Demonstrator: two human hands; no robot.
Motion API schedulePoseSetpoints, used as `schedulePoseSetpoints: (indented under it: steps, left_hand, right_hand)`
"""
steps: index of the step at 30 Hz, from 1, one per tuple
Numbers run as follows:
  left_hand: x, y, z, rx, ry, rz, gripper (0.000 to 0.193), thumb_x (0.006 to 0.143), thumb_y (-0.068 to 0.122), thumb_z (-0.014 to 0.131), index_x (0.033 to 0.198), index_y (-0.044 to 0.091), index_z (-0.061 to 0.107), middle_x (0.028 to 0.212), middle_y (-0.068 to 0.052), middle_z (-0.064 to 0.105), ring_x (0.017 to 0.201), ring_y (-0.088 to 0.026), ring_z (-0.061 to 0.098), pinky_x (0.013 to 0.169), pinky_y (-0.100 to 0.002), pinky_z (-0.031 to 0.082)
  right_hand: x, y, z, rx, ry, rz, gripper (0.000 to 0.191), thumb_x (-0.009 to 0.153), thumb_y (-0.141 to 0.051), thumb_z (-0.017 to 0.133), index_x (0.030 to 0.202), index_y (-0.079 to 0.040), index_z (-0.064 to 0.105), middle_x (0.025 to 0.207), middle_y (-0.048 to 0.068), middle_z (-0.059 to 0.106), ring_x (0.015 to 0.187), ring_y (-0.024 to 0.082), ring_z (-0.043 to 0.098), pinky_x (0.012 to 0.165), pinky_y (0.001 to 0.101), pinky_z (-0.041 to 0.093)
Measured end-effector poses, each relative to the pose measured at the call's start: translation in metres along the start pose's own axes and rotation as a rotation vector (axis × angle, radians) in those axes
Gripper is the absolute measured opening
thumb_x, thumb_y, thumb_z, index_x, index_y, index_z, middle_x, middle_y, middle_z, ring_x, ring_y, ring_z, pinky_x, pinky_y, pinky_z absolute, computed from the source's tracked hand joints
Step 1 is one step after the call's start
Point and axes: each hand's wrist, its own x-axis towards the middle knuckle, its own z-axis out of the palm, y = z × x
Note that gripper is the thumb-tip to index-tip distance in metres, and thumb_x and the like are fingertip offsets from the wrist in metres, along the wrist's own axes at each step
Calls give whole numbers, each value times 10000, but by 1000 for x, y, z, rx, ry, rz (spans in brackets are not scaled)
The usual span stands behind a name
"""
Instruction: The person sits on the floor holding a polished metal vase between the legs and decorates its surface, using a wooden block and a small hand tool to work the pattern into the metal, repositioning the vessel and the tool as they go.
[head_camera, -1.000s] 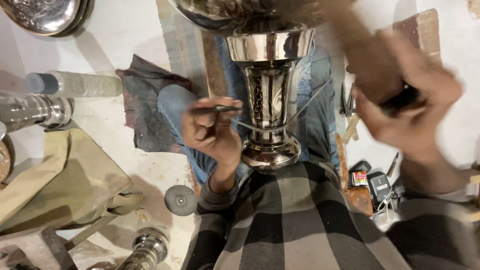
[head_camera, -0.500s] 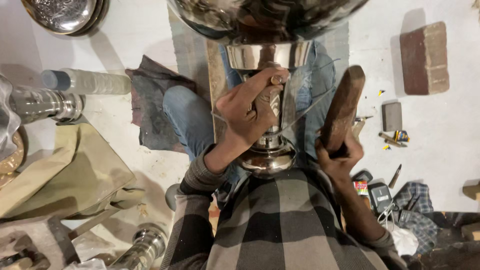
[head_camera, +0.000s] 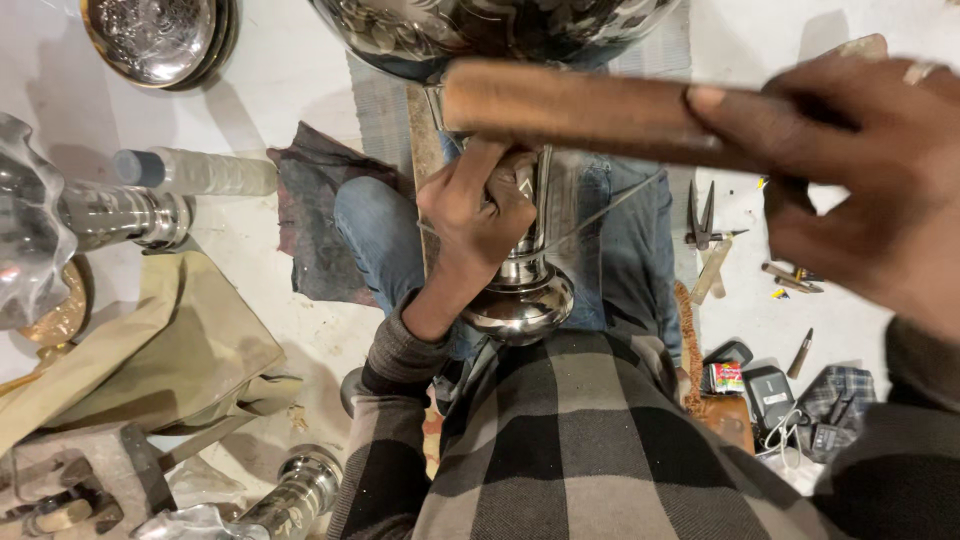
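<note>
Seated metalwork, seen from above. We see the left hand (head_camera: 478, 205) closed on the stem of a tall, polished metal vase (head_camera: 525, 290), which lies between the knees with its rounded foot toward the checked shirt and its wide embossed bowl at the top edge. The fingers seem to pinch a thin tool against the stem, though we cannot tell its kind. The right hand (head_camera: 870, 180) is wrapped firmly around a brown wooden mallet (head_camera: 590, 108) — raised, blurred, clear of the metal. The bowl already carries dense relief; the stem shows some engraved pattern beside the hand, so we judge the decoration well advanced but unfinished. Nearby lie a shallow embossed dish (head_camera: 155, 38), a dull olive cloth (head_camera: 150, 340) and small hand tools (head_camera: 705, 215) on the pale floor.
</note>
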Motion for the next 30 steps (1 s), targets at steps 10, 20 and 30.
schedulePoseSetpoints:
  steps: [10, 20, 30]
  left_hand:
    - [26, -1, -4, 102, -259, 221, 395, 872, -56, 631, 1246, 67, 657, 832, -87, 760, 553, -133, 653, 455, -267, 508]
    - [47, 4, 10, 453, -658, 298, 478, 877, -53, 560, 1323, 120, 584, 498, 31, 514, 345, -93, 444, 267, -261, 322]
    - [57, 3, 8, 461, -675, 490, 528, 806, -38, 628, 1313, 102, 576, 458, 6, 496, 355, -83, 442, 313, -292, 315]
  right_hand:
    - [-25, 3, 60, 490, 309, 289, 647, 750, 84, 721, 1393, 63, 647, 1050, 193, 716, 802, 190, 660, 735, 300, 547]
    - [-85, -31, 150, 707, 551, 523, 602, 775, 115, 637, 1376, 74, 624, 976, 109, 661, 803, 125, 591, 754, 227, 488]
    - [-110, -51, 172, 1055, 612, 657, 575, 852, 107, 639, 1426, 103, 604, 1044, 55, 675, 927, 100, 636, 863, 231, 538]
